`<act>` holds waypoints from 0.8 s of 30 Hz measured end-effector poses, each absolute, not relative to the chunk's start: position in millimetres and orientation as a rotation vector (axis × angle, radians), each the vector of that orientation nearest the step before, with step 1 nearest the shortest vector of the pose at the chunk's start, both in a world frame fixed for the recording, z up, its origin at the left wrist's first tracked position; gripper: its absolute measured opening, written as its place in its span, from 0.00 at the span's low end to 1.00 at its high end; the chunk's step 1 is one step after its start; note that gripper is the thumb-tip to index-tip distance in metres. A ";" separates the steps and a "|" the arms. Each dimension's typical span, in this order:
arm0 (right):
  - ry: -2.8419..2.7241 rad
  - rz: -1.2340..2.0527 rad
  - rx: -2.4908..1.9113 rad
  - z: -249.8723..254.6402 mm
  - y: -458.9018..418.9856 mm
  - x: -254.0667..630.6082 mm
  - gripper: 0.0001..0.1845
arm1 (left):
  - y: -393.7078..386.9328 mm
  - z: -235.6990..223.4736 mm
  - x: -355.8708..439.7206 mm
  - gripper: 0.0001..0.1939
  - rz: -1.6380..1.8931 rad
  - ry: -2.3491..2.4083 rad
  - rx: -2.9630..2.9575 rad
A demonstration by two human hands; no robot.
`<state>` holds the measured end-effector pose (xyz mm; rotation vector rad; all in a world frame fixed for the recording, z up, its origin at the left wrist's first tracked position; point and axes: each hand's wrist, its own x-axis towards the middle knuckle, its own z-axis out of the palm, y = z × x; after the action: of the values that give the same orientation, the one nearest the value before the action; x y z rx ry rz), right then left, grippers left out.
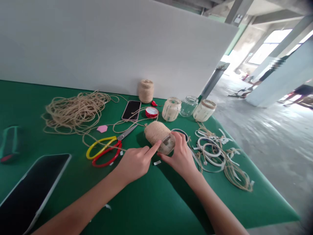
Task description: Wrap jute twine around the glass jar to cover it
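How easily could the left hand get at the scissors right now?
Probably yes, easily: the left hand sits right beside the scissors, nothing between them, though its fingers are on the twine-wrapped jar.

desk [151,209]: twine pile [75,112] back L | scissors [105,151] ctr L, in front of phone [131,110] | wrapped jar [156,135] ctr, btwn L hand [133,163] & R hand [178,156] | 3 jars [188,106] back R | strip rings [210,151] R | tablet [31,195] front L | 2nd wrapped jar [146,91] back, by board [97,42]

slim left hand [133,164], slim right hand [179,158], bare forearms [80,207]
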<state>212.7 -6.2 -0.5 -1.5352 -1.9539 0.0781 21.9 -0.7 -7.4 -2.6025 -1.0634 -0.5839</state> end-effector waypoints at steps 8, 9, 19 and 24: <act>-1.952 0.108 -1.558 -2.6 -7.0 212.4 0.40 | 0.5 -2.4 22.8 0.27 -0.594 -1.099 -2.599; -1.957 0.123 -1.575 -2.6 -7.3 212.1 0.40 | 0.9 -2.6 22.7 0.28 -0.611 -1.099 -2.612; -2.002 -0.031 -1.558 -3.2 -5.4 212.6 0.48 | -1.6 -8.8 22.4 0.28 -0.576 -1.147 -2.684; -1.985 0.019 -1.479 -4.1 -5.0 212.6 0.41 | -1.2 -9.3 22.9 0.29 -0.532 -1.150 -2.660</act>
<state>212.6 -5.0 -4.1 -1.4791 -1.9851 0.0192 22.9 -1.2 -9.3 -2.6599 -1.1498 -0.5321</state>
